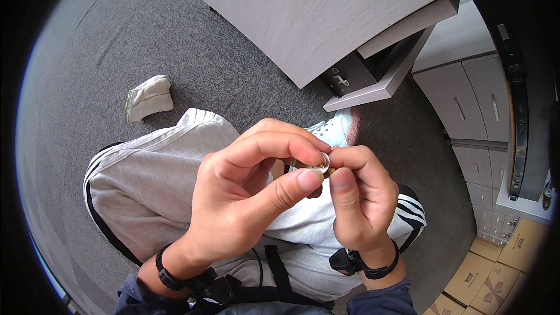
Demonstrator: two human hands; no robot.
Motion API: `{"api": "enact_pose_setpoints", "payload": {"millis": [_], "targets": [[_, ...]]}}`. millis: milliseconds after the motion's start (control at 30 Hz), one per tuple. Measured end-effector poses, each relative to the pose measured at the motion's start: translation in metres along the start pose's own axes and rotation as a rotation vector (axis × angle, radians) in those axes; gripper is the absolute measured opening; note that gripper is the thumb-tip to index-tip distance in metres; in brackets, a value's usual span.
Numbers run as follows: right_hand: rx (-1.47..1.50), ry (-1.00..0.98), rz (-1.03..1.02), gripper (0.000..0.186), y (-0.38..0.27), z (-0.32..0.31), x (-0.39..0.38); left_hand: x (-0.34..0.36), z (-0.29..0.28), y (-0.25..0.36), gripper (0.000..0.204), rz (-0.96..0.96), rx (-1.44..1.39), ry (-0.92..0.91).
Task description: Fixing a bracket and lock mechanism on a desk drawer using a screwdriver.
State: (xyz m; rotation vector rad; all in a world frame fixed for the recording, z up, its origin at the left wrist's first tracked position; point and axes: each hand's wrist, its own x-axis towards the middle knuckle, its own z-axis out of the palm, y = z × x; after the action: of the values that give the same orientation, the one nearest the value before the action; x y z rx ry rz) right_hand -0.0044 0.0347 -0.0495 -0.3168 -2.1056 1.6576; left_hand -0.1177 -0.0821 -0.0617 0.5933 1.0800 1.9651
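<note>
A clear ring [325,161] was pinched by the left hand [236,189], a brassy bit [332,171] by the right hand [364,201]; whether they were joined could not be told.

The small round piece [325,162] looks glossy, the trousers [146,178] matt cloth, the carpet [169,35] rough, the cabinet [315,17] wood-grained.

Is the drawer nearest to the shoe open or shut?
The drawer is open: its front stands away from the grey cabinet, showing the dark side.

Brt, diffuse lt; soft shadows; fisheye warp w/ blk corners.
</note>
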Motion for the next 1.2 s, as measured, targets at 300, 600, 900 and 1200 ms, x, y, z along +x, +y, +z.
{"api": "enact_pose_setpoints", "payload": {"millis": [300, 600, 900, 1200], "targets": [[0.096, 0.079, 0.023, 0.016, 0.004, 0.009, -0.001, 0.0, -0.001, -0.002, 0.015, 0.025, 0.01, 0.014], [-0.018, 0.04, -0.008, 0.015, 0.002, 0.005, 0.001, 0.0, 0.0, -0.001, 0.017, 0.012, 0.016, 0.014], [-0.12, 0.005, -0.056, 0.015, -0.001, 0.002, 0.004, 0.0, 0.0, -0.002, 0.017, 0.005, 0.015, 0.015], [-0.06, 0.048, -0.049, 0.014, 0.003, 0.006, 0.001, 0.0, -0.001, -0.002, 0.016, 0.021, 0.016, 0.018]]}}
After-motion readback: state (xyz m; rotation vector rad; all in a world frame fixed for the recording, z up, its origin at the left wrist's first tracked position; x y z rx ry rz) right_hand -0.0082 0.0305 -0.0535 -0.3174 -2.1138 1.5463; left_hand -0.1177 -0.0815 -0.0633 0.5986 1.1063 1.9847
